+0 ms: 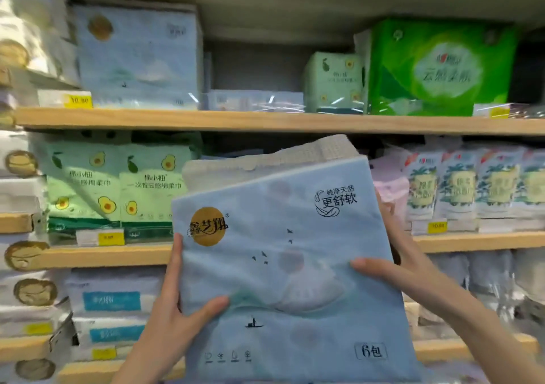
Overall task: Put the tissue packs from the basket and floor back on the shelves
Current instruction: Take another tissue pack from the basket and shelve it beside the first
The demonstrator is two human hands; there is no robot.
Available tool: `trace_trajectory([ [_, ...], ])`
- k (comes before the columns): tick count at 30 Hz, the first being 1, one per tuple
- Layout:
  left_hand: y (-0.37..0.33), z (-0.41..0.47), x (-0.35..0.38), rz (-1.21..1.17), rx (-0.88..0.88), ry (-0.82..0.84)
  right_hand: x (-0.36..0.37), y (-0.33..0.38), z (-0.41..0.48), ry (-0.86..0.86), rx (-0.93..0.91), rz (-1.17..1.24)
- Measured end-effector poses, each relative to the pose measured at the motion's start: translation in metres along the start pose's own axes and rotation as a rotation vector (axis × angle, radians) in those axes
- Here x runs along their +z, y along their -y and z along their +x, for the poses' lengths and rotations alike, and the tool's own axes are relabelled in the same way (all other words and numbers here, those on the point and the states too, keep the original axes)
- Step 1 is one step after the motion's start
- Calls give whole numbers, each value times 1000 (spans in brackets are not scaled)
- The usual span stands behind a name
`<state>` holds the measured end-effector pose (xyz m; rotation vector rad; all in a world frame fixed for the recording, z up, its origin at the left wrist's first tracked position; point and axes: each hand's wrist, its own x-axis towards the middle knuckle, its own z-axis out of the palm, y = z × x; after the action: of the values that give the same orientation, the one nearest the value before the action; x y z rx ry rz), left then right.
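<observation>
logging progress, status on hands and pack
Left hand, right hand both grip blue pack. Held up before shelves, not shelved. Nothing between pack and shelves.

Both hands, left hand point(174, 310) and right hand point(398, 268), gripped the pale-blue tissue pack point(289, 265), tilted, near the shelves point(265, 121).

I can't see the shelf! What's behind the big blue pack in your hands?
Green avocado packs peek out left of the blue pack, pink packs right, on a wooden shelf. The pack covers whatever sits between them.
</observation>
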<state>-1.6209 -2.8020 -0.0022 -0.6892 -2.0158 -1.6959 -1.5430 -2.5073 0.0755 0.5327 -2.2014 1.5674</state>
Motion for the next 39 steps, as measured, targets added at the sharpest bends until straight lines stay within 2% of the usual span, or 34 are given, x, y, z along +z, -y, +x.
trace_trajectory([
  [5, -59, 51, 3, -29, 132, -38, -43, 47, 35, -11, -169, -106],
  [16, -163, 139, 41, 185, 509, -232, -137, 93, 122, 3, -566, -171],
  [24, -215, 202, 30, 366, 734, -262, -152, 117, 185, -143, -772, -187],
  [30, -229, 246, 13, 479, 851, -328, -134, 129, 228, -303, -892, -260],
  [34, -223, 279, -1, 513, 900, -355, -119, 134, 261, -395, -975, -390],
  [39, -195, 322, -23, 475, 847, -354, -101, 121, 301, -379, -914, -415],
])
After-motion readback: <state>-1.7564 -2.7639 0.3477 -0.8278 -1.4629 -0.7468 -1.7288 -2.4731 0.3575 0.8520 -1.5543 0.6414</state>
